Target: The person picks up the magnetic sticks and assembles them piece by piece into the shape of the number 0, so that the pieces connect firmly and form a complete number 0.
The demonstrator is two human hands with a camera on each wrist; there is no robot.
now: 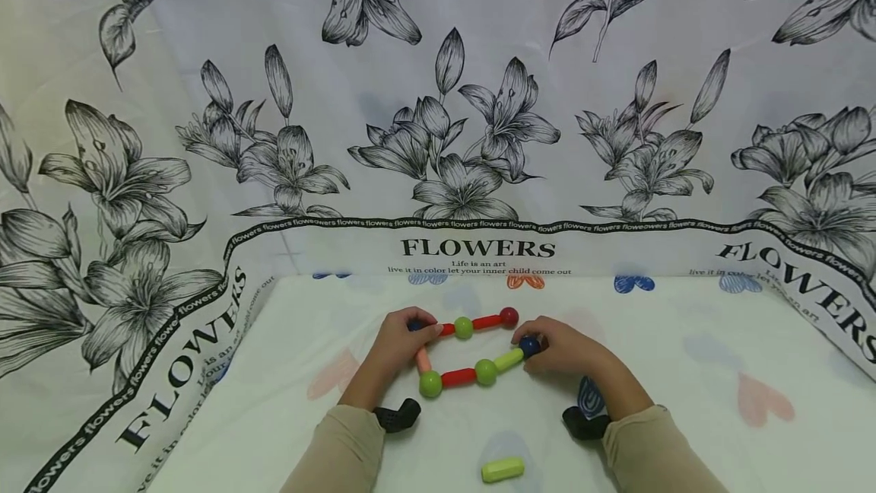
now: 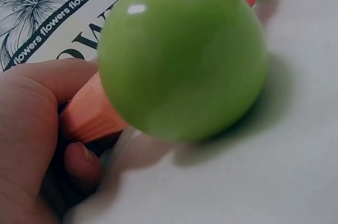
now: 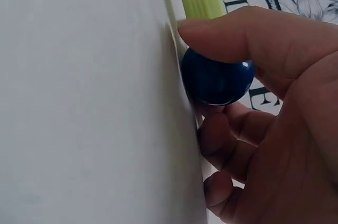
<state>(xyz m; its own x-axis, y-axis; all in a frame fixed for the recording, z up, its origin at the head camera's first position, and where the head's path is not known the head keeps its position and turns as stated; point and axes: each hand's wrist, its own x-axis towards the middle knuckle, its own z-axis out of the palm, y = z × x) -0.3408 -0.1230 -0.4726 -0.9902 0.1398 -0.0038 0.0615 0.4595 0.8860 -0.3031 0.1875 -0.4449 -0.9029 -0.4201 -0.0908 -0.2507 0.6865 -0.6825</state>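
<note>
A chain of coloured balls and rods lies on the white cloth in an open loop. My left hand (image 1: 404, 337) grips its left corner, around a dark blue ball mostly hidden by the fingers, beside an orange rod (image 2: 95, 109). From there a red rod, a green ball (image 1: 463, 327), another red rod (image 1: 487, 322) and a dark red ball (image 1: 509, 316) run right. The near side has a green ball (image 1: 430, 383), a red rod (image 1: 458, 377), a green ball (image 1: 486, 372) and a yellow-green rod (image 1: 509, 360). My right hand (image 1: 564, 348) pinches the dark blue ball (image 3: 217, 78) at that end.
A loose yellow-green rod (image 1: 503, 469) lies near the front edge of the view. Black wrist mounts (image 1: 399, 415) sit at both wrists. Behind the cloth (image 1: 684, 371) hangs a flower-printed curtain (image 1: 383, 196).
</note>
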